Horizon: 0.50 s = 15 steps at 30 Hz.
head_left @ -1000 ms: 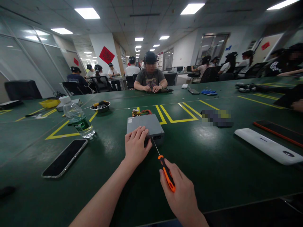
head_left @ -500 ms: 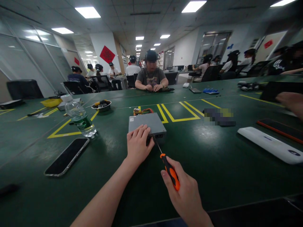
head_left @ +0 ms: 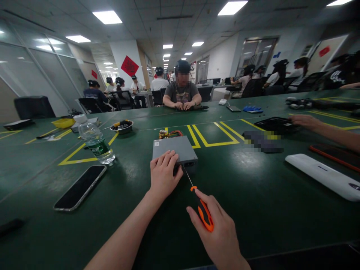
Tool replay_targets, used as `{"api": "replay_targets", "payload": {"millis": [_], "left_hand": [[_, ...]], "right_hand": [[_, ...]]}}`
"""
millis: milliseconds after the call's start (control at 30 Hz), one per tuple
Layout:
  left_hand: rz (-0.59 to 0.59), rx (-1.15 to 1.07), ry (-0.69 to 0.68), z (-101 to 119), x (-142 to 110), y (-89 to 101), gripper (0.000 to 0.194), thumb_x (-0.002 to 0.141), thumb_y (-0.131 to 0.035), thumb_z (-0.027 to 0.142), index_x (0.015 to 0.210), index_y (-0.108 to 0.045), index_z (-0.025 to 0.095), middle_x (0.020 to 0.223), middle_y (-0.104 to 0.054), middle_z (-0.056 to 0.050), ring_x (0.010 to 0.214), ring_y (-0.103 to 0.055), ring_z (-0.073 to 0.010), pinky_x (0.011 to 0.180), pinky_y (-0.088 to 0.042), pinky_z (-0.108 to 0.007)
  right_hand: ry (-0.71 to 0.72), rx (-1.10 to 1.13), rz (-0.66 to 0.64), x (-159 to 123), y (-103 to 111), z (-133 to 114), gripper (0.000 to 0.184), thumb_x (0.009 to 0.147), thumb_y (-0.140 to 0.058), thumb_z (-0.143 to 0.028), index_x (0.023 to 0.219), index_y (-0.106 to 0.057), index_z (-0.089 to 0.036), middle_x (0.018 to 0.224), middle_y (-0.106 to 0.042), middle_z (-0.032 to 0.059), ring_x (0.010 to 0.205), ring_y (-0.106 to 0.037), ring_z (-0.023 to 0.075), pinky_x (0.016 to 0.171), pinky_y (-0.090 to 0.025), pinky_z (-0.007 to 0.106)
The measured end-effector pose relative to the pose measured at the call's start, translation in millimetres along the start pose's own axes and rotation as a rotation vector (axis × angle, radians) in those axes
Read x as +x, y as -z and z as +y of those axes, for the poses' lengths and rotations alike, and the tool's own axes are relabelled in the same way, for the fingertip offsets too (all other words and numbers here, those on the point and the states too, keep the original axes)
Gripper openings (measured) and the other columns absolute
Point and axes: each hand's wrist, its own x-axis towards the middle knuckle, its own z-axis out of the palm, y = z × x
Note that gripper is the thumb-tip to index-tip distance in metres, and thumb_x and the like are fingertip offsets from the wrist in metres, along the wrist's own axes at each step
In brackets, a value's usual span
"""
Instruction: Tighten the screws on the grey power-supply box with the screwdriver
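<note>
A grey computer power supply lies on the green table in front of me, its bundle of coloured cables at the far side. My left hand grips its near left corner, fingers over the top and thumb on the near face. In my right hand is an orange and black screwdriver. The fingers lie along its handle, while the thumb stands off to the left. Its thin shaft reaches up to the near face of the power supply, close to my left thumb; the tip's exact seat is too small to make out.
Left of me are a phone, a water bottle and a metal bowl of tools. On the right lie a white device and a black tray under another person's hand. Someone sits opposite.
My right thumb has lifted away from the screwdriver handle, and the handle has shifted slightly. At right, the other person's hand has set the black tray down flat. The power supply stays put.
</note>
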Motion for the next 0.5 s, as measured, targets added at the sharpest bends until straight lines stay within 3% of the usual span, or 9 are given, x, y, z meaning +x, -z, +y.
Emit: {"api": "replay_targets", "payload": {"millis": [100, 333, 433, 500], "left_hand": [[-0.003, -0.004, 0.001, 0.1, 0.0, -0.3, 0.028, 0.082, -0.049, 0.029, 0.11, -0.054, 0.025, 0.123, -0.057, -0.004, 0.118, -0.047, -0.0233, 0.091, -0.031, -0.041], [0.002, -0.009, 0.004, -0.1, 0.4, -1.3, 0.028, 0.082, -0.049, 0.03, 0.109, -0.054, 0.024, 0.123, -0.057, -0.004, 0.118, -0.047, -0.0232, 0.09, -0.031, -0.04], [0.007, -0.007, 0.001, 0.4, 0.5, -0.4, 0.027, 0.083, -0.048, 0.03, 0.109, -0.054, 0.024, 0.122, -0.058, -0.004, 0.117, -0.047, -0.023, 0.09, -0.031, -0.041], [0.011, -0.006, -0.001, 0.7, 0.4, 0.2, 0.027, 0.083, -0.049, 0.03, 0.109, -0.054, 0.024, 0.121, -0.058, -0.004, 0.116, -0.048, -0.0229, 0.089, -0.032, -0.041]], "right_hand": [[-0.09, 0.046, -0.035, -1.2, 1.3, -1.8, 0.029, 0.089, -0.041, -0.035, 0.111, -0.048, -0.018, 0.078, -0.065, 0.0029, 0.062, -0.064, 0.0126, 0.053, -0.052, 0.021], [0.186, -0.136, 0.084, -3.7, -7.4, 3.4, 0.029, 0.087, -0.043, -0.017, 0.113, -0.053, -0.014, 0.075, -0.059, 0.0047, 0.063, -0.06, 0.0121, 0.055, -0.05, 0.022], [0.205, -0.113, 0.069, -2.1, -6.5, 2.3, 0.028, 0.087, -0.043, -0.016, 0.112, -0.055, -0.015, 0.073, -0.056, 0.0032, 0.062, -0.057, 0.0116, 0.056, -0.049, 0.022], [0.162, -0.075, 0.051, -1.5, -4.1, 0.4, 0.028, 0.087, -0.047, -0.025, 0.112, -0.054, -0.015, 0.076, -0.057, 0.0041, 0.064, -0.058, 0.0122, 0.057, -0.05, 0.023]]}}
